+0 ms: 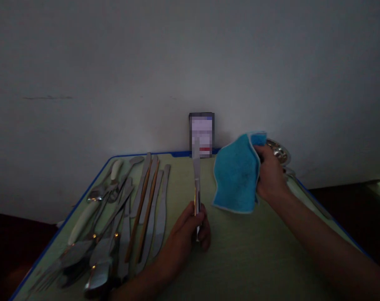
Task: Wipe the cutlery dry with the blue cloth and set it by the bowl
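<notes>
A metal table knife [196, 184] stands nearly upright in front of me, blade up. My left hand [191, 225] is closed round its handle. To the right, my right hand [271, 173] grips a blue cloth [236, 175] with a pale edge by its upper right side. The cloth hangs apart from the knife, and part of that hand's fingers is hidden behind it. Left of my left hand lie several table knives [161, 213] and a pair of brown chopsticks [148, 213].
A blue-edged table [183, 171] stands against a grey wall. More cutlery, with spoons and forks [97, 192], covers its left side. A phone [202, 133] leans on the wall at the back. Behind my right hand is a shiny metal ladle-like piece [279, 152].
</notes>
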Available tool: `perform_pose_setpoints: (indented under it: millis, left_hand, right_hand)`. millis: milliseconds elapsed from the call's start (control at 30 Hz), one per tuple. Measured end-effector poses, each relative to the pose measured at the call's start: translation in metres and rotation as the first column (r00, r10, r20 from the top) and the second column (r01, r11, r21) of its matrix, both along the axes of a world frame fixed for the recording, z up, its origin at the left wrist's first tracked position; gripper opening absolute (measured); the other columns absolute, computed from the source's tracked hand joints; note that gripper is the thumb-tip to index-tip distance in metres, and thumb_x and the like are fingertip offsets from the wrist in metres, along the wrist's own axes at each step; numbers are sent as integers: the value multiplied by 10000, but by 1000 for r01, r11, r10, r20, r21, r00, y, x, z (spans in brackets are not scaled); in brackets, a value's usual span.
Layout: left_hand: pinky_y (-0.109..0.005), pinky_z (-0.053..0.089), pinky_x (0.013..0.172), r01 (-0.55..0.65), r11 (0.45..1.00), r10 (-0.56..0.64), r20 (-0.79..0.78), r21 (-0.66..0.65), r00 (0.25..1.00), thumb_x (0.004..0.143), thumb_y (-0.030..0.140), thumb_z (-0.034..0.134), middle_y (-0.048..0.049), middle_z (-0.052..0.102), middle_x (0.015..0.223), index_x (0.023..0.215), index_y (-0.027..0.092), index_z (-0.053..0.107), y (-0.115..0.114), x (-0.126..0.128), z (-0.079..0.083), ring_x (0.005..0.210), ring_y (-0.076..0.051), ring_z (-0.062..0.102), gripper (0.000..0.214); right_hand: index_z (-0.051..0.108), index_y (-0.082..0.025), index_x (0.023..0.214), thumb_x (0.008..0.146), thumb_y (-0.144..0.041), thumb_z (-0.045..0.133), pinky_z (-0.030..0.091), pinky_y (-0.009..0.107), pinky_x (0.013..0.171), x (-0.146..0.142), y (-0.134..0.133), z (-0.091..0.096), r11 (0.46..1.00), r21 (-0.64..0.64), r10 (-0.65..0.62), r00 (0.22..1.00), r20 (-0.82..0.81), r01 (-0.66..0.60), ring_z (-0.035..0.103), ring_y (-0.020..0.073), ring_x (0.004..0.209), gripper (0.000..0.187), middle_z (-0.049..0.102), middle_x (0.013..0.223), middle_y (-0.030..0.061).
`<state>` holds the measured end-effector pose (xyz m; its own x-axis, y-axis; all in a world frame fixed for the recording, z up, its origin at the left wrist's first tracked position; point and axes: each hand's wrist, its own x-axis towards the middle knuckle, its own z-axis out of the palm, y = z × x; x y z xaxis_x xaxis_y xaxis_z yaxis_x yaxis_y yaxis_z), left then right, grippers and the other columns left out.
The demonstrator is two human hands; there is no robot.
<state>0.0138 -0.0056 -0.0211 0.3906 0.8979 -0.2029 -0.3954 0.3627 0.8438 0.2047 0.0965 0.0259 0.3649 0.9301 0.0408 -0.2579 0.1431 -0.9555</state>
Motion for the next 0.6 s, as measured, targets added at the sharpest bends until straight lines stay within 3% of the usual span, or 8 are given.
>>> perform_pose_setpoints:
  millis: [133, 233, 367, 500, 600]
  left_hand:
    - [-186, 268, 378, -26, 1000, 26, -217, 2, 976, 887, 448, 328, 88, 321, 454, 693, 186, 408, -2, 0, 4, 365, -62, 308, 335]
    - [-193, 249, 386, -17, 996, 46, -332, 89, 942, 884, 431, 341, 84, 322, 466, 649, 190, 386, -4, -1, 10, 391, -65, 281, 340]
    - [-208, 277, 451, 59, 978, 48, -496, 198, 867, 889, 400, 351, 63, 361, 535, 638, 181, 400, -7, -2, 15, 470, -79, 330, 336]
    - [-217, 295, 490, 148, 957, 33, -604, 248, 797, 901, 391, 326, 51, 388, 575, 672, 183, 415, -10, -3, 15, 523, -93, 374, 322]
    - [-219, 296, 496, 183, 945, 38, -649, 270, 760, 907, 385, 308, 54, 385, 578, 721, 185, 431, -11, -4, 15, 525, -97, 378, 300]
  right_hand:
    - [595, -228, 672, 696, -423, 577, 423, 268, 599, -11, -8, 8, 999, -37, 36, 997, 61, -34, 547, 134, 606, 197, 570, 580, -38]
    - [625, -226, 706, 692, -489, 578, 433, 278, 607, -12, -9, 9, 996, -63, 69, 996, 62, -66, 563, 144, 621, 267, 583, 582, -23]
    - [635, -220, 731, 704, -528, 550, 443, 273, 568, -13, -6, 2, 989, 1, 147, 989, 2, -147, 528, 120, 536, 322, 559, 552, -34]
    - [636, -211, 701, 713, -506, 556, 412, 239, 484, -16, -8, -2, 973, 48, 224, 973, 60, -227, 458, 90, 440, 306, 498, 469, -53]
    - [640, -205, 705, 703, -470, 582, 399, 226, 455, -17, -10, 0, 971, 53, 225, 968, 114, -232, 463, 81, 439, 272, 544, 511, -46]
